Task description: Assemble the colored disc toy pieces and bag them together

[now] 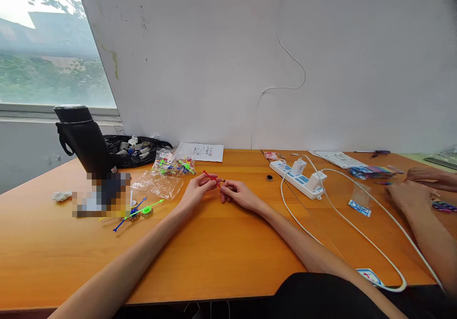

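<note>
Thumb and fingers of my left hand (197, 193) are closed on a thin red plastic arrow (210, 176), over the middle of the table. Close beside it, my right hand (238, 194) is pinched near the red arrow's right end. A small dark bit shows at its fingertips; the fingers hide most of what it holds. To the left lie a blue plastic arrow (121, 223) and a green plastic arrow (157, 204) with round pieces and clear discs. Behind my left hand are a clear bag (167, 163) of similar coloured parts and a flattened clear bag (157, 185).
A black bottle (84, 140) stands at left before a black plastic bag (157, 145). A white power strip (303, 185) with trailing cables (350, 219) lies at right. A co-worker's hands (417, 190) are at far right near colourful packets (373, 172). A small black round piece (269, 178) lies near the strip.
</note>
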Available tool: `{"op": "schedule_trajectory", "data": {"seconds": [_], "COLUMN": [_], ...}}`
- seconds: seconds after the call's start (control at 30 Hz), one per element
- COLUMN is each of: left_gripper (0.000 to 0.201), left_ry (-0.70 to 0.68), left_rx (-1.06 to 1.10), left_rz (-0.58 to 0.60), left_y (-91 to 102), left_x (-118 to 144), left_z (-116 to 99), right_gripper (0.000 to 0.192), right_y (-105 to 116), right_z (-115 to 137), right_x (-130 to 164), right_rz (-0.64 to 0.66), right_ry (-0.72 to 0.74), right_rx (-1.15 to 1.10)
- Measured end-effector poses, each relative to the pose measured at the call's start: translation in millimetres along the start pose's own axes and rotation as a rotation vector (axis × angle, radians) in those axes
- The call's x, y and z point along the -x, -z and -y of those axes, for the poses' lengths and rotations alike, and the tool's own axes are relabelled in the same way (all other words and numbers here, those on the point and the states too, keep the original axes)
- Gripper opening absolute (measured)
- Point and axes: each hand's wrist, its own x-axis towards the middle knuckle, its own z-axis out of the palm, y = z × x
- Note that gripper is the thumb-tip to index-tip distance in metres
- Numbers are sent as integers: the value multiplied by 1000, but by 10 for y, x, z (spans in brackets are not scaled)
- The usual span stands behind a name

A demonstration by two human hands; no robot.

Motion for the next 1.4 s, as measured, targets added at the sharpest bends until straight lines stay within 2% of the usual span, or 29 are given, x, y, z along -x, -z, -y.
{"op": "schedule_trajectory", "data": {"seconds": [0.33,0.47,0.67,0.8,1.17,1.4], "left_gripper": [49,49,39,34,23,19], "left_ry": [-16,-48,-90,-132,-208,-340], "left_rx": [4,-47,-261,-402,-530,-733], "left_rz": [26,66,171,156,83,8], "left_y": [11,23,-32,-102,-128,-17], "left_x": [14,15,40,106,118,129], "left_z": [3,23,66,24,17,-99], "right_gripper": [41,40,38,36,36,36], "right_y": [-2,37,120,115,87,95], "right_z": [-13,-49,-84,-68,-9,-54], "right_x": [-11,-46,-98,-92,-68,-57], "right_rz": [-22,-114,-273,-290,-279,-242], "right_ry": [-6,7,42,60,75,65], "right_rx": [-33,-93,-169,-176,-163,-199]}}
